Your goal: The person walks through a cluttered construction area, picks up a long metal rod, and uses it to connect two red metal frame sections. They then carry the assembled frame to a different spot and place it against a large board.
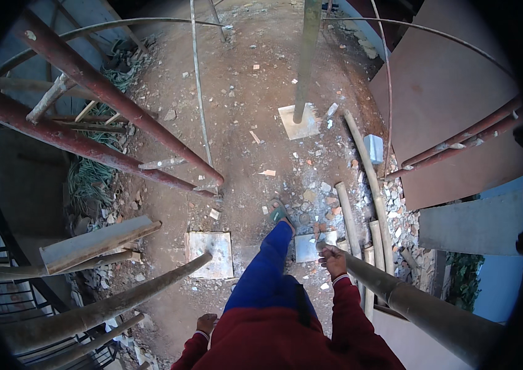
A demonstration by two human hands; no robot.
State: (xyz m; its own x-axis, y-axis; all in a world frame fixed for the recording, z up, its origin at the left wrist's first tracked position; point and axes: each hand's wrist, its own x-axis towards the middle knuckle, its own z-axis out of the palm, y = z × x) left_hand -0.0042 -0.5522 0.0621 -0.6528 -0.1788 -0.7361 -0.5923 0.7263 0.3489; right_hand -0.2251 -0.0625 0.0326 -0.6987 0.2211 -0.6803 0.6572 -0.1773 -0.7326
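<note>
My right hand (335, 261) is raised in front of a thick bamboo pole (422, 306), its fingers curled near a small round grey-brown end (321, 245). Whether that is the pole's foot or something between my fingers, I cannot tell. Below it lies a pale square plate (308, 248) on the ground. My left hand (206, 323) hangs low beside my body, fingers loosely curled, with nothing seen in them. One foot in a green sandal (277, 213) is forward on the dirt.
Another bamboo pole (144, 293) stands on a pale plate (225, 242) at left. Further ahead, a pole (306, 68) rests on a square plate (291, 127). Red metal frames (119, 105) rise at left. Loose bamboo (369, 163) and rubble (402, 228) line the right.
</note>
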